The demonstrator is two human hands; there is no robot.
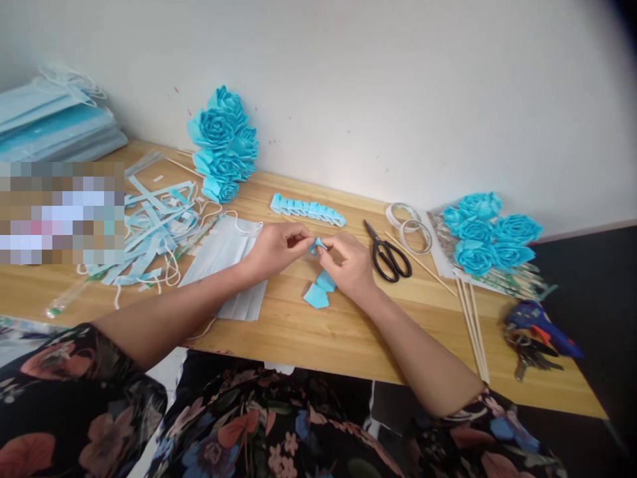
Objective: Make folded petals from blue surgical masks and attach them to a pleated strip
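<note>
Over the middle of the table, my left hand (281,249) and my right hand (351,262) meet, both pinching one small blue petal piece (317,245) between thumbs and fingertips. Just below my right hand lie two flat blue petal pieces (317,296), one partly under the hand. Behind my hands a row of folded blue petals (307,209) rests on the wood. A pale blue face mask (212,255) lies flat by my left wrist, partly covered by my forearm. Black-handled scissors (388,259) lie right of my right hand, blades pointing away.
Blue paper-like roses (221,143) stand against the wall, with more roses (490,232) at the right. Mask scraps (149,226) spread across the left, near stacked masks (54,123). Tape rolls (415,236), wooden sticks (472,325), a blue glue gun (540,325) and keys (530,352) occupy the right.
</note>
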